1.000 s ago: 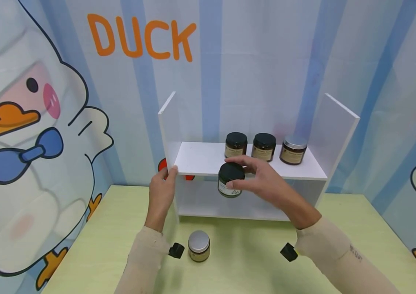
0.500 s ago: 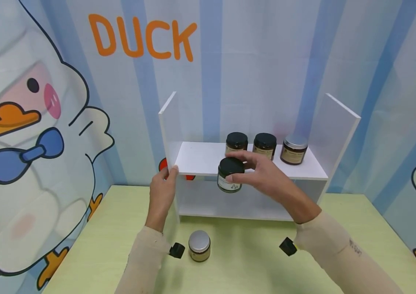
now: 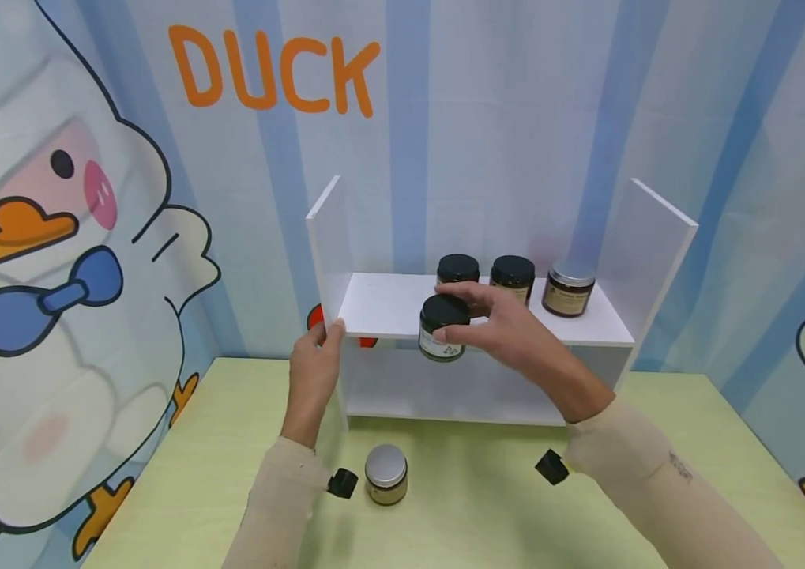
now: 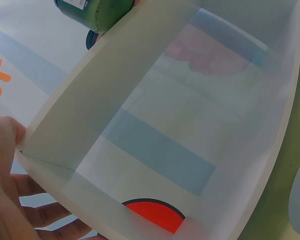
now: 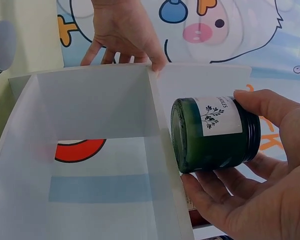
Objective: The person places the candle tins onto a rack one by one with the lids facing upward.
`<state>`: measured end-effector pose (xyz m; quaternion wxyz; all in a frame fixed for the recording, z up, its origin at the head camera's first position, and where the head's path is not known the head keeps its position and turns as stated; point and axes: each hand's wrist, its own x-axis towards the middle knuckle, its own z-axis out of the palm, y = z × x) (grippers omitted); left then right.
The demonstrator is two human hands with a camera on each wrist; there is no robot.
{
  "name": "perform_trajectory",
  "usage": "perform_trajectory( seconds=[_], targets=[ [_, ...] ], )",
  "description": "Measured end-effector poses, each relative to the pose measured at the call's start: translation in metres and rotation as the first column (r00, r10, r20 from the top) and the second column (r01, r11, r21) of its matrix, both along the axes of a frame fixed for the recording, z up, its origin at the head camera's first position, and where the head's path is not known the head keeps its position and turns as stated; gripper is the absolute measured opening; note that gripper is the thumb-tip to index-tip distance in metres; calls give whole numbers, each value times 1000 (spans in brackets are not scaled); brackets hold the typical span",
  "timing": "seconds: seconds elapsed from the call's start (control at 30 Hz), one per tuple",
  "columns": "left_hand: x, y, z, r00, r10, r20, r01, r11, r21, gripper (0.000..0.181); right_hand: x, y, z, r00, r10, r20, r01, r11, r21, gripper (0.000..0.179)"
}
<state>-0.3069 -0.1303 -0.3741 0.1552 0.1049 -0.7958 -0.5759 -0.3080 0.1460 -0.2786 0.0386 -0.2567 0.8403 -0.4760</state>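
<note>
My right hand (image 3: 519, 340) grips a dark green jar (image 3: 438, 348) with a black lid and white label, thumb on one side and fingers on the other. It hangs upright in front of the upper board of a white shelf unit (image 3: 384, 308). In the right wrist view the green jar (image 5: 215, 135) appears sideways, its base close to the board's front edge. My left hand (image 3: 313, 383) holds the unit's left side panel, thumb at the front edge and fingers along the outside. The left wrist view shows the thumb (image 4: 12, 129) at the board's corner.
On the upper board stand two black-lidded jars, one at the middle (image 3: 457, 269) and another (image 3: 513, 273) beside it, then a silver-lidded amber jar (image 3: 568, 292) at the right. Another silver-lidded jar (image 3: 385, 474) stands on the pale green table (image 3: 473, 498). A duck-print curtain (image 3: 502, 103) hangs behind.
My right hand has raised the green jar from below the upper board's front edge to overlap that edge. My left hand stays on the side panel.
</note>
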Motion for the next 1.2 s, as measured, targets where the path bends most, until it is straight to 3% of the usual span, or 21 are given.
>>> perform_trajectory(
  seconds=[0.27,0.6,0.87,1.2],
  targets=[
    [1,0,0,1000,-6,-20,6,1000,-15,55,-6,-2,3,999,-30,-14,31,999,28,65],
    [2,0,2,999,-23,-28,23,1000,-8,56,-9,-8,18,1000,-27,6,26,993,118,62],
    [1,0,0,1000,-16,-14,16,1000,-6,55,-9,-12,33,1000,2,-10,1,956,293,64],
    [0,-1,-3,1000,-20,-17,20,1000,-2,56,-15,-17,46,999,26,40,-39,934,356,64]
  ],
)
